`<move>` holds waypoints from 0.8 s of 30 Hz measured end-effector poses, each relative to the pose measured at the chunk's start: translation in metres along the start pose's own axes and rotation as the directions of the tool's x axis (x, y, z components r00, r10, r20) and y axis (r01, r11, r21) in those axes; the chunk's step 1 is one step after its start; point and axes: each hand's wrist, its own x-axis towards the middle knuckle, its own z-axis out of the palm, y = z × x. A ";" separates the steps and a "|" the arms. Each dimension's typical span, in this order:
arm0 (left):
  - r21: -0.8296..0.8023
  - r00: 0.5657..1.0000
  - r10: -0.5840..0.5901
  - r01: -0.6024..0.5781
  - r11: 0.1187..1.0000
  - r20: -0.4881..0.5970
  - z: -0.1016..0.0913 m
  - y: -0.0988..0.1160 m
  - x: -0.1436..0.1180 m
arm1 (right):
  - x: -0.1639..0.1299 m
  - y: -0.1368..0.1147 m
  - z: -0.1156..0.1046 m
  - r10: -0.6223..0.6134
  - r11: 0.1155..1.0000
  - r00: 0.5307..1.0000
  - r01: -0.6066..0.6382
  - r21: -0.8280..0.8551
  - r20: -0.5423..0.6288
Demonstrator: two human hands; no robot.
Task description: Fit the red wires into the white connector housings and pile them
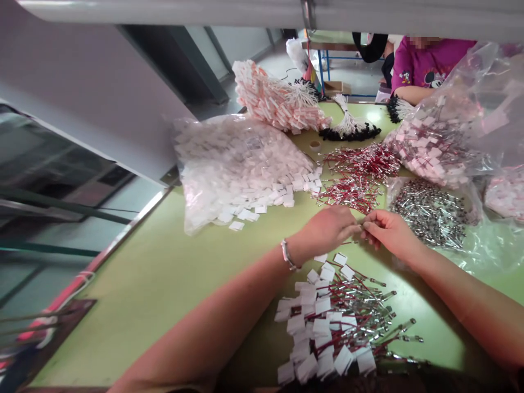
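My left hand [333,226] and my right hand [385,226] meet over the green table, fingertips pinched close together. Whatever small piece lies between them is mostly hidden by the fingers. Just beyond the hands lies a heap of short red wires with metal ends [347,191]. Below them, between my forearms, is a pile of red wires bearing white tags [321,327], their metal ends pointing right. To the right of my right hand sits a plastic bag of small metal parts [429,210].
A clear bag of white plastic pieces [241,164] lies left of centre, some spilling out. Behind it are bundled orange-and-white parts [278,101] and a black-tipped white cord bundle [347,123]. Another bag of tagged wires [434,142] stands right. A person in a purple shirt [429,68] is opposite.
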 end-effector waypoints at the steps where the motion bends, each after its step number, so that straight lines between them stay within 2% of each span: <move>1: -0.022 0.998 0.005 -0.007 1.000 -0.068 -0.004 -0.005 0.006 | 0.001 0.002 -0.001 -0.056 0.991 0.998 0.053 -0.122 -0.020; 3: -0.009 0.969 -0.075 0.075 0.997 -0.237 -0.008 -0.014 0.022 | 0.002 0.004 -0.003 -0.183 0.916 0.983 0.168 -0.364 -0.009; 4: 0.015 0.959 -0.097 0.104 0.994 -0.268 -0.008 -0.017 0.031 | 0.001 0.004 -0.005 -0.233 0.862 0.972 0.214 -0.459 0.016; 7: 0.081 0.957 -0.172 0.196 0.977 -0.234 0.000 -0.019 0.057 | -0.002 -0.006 -0.023 -0.313 0.715 0.949 0.258 -0.650 0.032; 9: 0.081 0.958 -0.181 0.204 0.976 -0.223 0.008 -0.018 0.068 | -0.002 -0.015 -0.047 -0.336 0.644 0.939 0.171 -0.746 -0.075; 10: 0.055 0.957 -0.162 0.180 0.982 -0.242 0.011 -0.017 0.071 | -0.001 -0.018 -0.061 -0.325 0.619 0.933 0.085 -0.781 -0.156; 12: -0.071 0.932 -0.126 0.107 0.992 -0.341 0.012 -0.018 0.073 | 0.003 -0.018 -0.089 -0.263 0.555 0.929 -0.075 -0.828 -0.260; 13: -0.175 0.903 -0.140 0.074 0.982 -0.405 0.010 -0.019 0.073 | 0.006 -0.016 -0.100 -0.250 0.519 0.939 -0.077 -0.851 -0.237; 15: -0.434 0.825 -0.266 0.028 0.900 -0.498 0.002 -0.023 0.072 | 0.014 -0.007 -0.113 -0.238 0.412 0.962 -0.028 -0.911 -0.137; 18: -0.766 0.736 -0.487 -0.065 0.640 -0.470 -0.014 -0.029 0.070 | 0.023 0.007 -0.112 -0.230 0.266 0.973 0.060 -0.962 -0.003; 21: -0.892 0.724 -0.558 -0.181 0.414 -0.406 -0.026 -0.034 0.065 | 0.027 0.012 -0.104 -0.251 0.168 0.967 0.082 -0.982 0.037; 22: -0.906 0.727 -0.564 -0.198 0.375 -0.392 -0.027 -0.035 0.061 | 0.027 0.013 -0.104 -0.259 0.146 0.965 0.087 -0.985 0.047; 24: -0.913 0.733 -0.572 -0.174 0.368 -0.370 -0.027 -0.035 0.052 | 0.026 0.012 -0.108 -0.282 0.133 0.957 0.112 -0.985 0.071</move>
